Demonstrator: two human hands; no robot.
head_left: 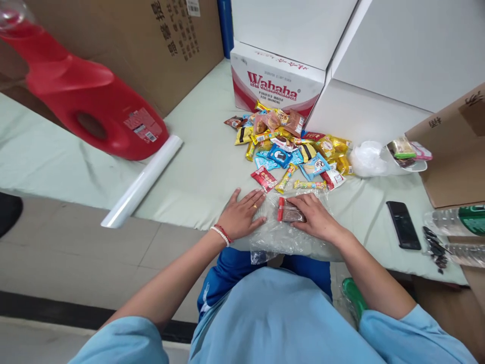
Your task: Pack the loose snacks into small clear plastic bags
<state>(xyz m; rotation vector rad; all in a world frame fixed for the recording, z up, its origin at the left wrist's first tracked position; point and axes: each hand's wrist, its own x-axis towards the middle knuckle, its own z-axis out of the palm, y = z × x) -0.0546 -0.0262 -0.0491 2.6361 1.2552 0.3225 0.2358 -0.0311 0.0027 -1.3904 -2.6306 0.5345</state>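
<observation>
On a green cloth (197,182) among cartons (276,81), left hand (242,216) lies fingers-spread on clear bag (288,238); right hand (318,220) grips brown packet (290,213).

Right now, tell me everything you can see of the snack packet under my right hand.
The snack packet is a small, flat, glossy wrapper, brown with a red left end. It lies flat against the clear plastic bag; whether on or inside it is unclear. The right hand covers its right end.
</observation>
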